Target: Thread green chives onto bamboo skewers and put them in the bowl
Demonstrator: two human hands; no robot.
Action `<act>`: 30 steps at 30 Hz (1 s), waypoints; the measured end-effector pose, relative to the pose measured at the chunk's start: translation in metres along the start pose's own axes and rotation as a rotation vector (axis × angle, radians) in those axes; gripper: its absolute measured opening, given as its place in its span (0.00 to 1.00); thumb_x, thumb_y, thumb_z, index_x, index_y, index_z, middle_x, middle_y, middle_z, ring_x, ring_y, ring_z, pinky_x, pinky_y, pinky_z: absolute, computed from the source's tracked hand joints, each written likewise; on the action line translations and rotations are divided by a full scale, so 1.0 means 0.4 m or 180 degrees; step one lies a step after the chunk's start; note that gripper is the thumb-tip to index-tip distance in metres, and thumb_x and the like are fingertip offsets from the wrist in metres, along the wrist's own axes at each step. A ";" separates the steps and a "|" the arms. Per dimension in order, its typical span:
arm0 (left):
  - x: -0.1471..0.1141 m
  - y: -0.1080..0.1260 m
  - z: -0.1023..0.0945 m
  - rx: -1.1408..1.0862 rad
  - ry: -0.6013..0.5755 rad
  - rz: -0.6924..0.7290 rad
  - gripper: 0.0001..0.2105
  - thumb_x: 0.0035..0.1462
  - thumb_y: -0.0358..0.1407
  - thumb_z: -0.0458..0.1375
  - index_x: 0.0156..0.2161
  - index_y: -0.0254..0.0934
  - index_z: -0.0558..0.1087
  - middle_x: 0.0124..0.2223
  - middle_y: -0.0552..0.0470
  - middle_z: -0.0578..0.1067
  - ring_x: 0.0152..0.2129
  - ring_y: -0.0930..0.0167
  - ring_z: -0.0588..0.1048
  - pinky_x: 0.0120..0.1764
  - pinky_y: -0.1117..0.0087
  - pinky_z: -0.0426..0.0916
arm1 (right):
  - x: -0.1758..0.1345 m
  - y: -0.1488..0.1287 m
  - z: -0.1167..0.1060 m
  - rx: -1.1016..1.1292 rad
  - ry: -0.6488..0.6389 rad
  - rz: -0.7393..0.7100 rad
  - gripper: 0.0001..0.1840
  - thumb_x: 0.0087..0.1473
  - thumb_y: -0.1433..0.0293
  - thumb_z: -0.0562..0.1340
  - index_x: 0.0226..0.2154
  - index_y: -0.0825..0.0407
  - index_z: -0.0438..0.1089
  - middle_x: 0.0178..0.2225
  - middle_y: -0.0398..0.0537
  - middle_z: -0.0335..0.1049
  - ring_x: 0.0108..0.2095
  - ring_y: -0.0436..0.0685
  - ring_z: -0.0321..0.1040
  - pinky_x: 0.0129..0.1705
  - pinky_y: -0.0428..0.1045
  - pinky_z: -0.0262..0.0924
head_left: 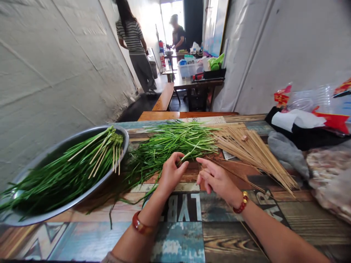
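My left hand point(174, 170) is closed around a few garlic chive stalks point(189, 156), their pale ends pointing up to the right. Close beside it, my right hand point(215, 179) has its index finger stretched toward those ends while the other fingers curl in. A thin bamboo skewer point(251, 233) runs from under the right palm down toward the lower edge; its upper part is hidden by the hand. Behind both hands lies a loose pile of garlic chives point(175, 140). To its right, many bamboo skewers point(255, 153) are fanned out on the table.
A metal basin point(124, 146) at left holds skewered chive bundles point(106, 144). On the right are a grey plastic bag point(287, 153), a bag of pale food pieces point(329, 175) and red packaging point(336, 122). Beyond the patterned table point(178, 241) are a bench point(163, 96) and two people.
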State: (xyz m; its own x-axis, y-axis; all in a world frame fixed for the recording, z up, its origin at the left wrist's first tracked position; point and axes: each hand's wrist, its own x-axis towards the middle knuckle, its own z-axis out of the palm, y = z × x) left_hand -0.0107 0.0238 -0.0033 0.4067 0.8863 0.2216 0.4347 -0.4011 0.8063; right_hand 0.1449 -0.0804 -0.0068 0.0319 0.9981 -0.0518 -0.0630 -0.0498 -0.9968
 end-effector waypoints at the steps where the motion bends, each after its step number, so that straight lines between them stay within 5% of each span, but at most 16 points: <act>1: -0.002 0.004 0.001 -0.0099 -0.0074 -0.0011 0.08 0.53 0.36 0.59 0.37 0.35 0.70 0.25 0.58 0.66 0.23 0.75 0.64 0.29 0.74 0.58 | 0.002 0.001 -0.002 0.0061 0.0135 0.0063 0.26 0.58 0.58 0.57 0.54 0.55 0.59 0.27 0.42 0.72 0.14 0.44 0.58 0.16 0.42 0.47; 5: -0.008 0.023 0.010 -0.0584 -0.0350 -0.0074 0.11 0.57 0.41 0.55 0.33 0.34 0.70 0.28 0.55 0.69 0.26 0.75 0.65 0.31 0.74 0.60 | 0.010 0.015 -0.002 0.0123 0.0394 0.0279 0.20 0.55 0.56 0.59 0.40 0.56 0.68 0.21 0.39 0.68 0.13 0.43 0.54 0.15 0.42 0.44; 12: -0.012 0.027 0.010 -0.0326 -0.0273 -0.0142 0.14 0.54 0.36 0.55 0.20 0.35 0.61 0.20 0.59 0.57 0.20 0.77 0.56 0.26 0.74 0.51 | 0.005 0.020 -0.002 0.0235 0.0363 0.0444 0.26 0.54 0.54 0.59 0.46 0.57 0.71 0.17 0.34 0.55 0.15 0.44 0.46 0.16 0.43 0.39; 17: -0.013 0.027 0.015 -0.0289 -0.0429 -0.0137 0.07 0.50 0.35 0.58 0.27 0.35 0.66 0.22 0.59 0.62 0.21 0.77 0.59 0.27 0.75 0.54 | -0.005 -0.001 -0.010 0.0493 0.0133 0.0375 0.26 0.57 0.61 0.58 0.56 0.54 0.62 0.23 0.38 0.63 0.21 0.46 0.54 0.23 0.44 0.50; 21: -0.012 0.029 0.017 -0.0610 -0.0570 -0.0037 0.07 0.51 0.36 0.59 0.35 0.34 0.69 0.26 0.56 0.68 0.24 0.75 0.64 0.29 0.75 0.59 | -0.005 -0.002 -0.008 0.0489 0.0127 0.0418 0.18 0.58 0.61 0.58 0.47 0.53 0.64 0.27 0.42 0.69 0.22 0.47 0.61 0.25 0.45 0.57; 30: -0.018 0.033 0.022 -0.1052 -0.0673 -0.0220 0.10 0.55 0.39 0.57 0.33 0.33 0.74 0.28 0.53 0.72 0.25 0.75 0.66 0.29 0.75 0.61 | -0.012 0.018 0.000 -0.1242 0.0726 -0.0399 0.13 0.57 0.64 0.58 0.41 0.52 0.74 0.27 0.46 0.72 0.25 0.51 0.64 0.25 0.46 0.56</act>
State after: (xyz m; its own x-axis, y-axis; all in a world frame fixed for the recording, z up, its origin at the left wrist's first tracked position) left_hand -0.0007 0.0102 0.0008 0.5570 0.8275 0.0705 0.1990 -0.2154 0.9560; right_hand 0.1445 -0.0854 -0.0138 0.2366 0.9663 0.1019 0.3337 0.0177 -0.9425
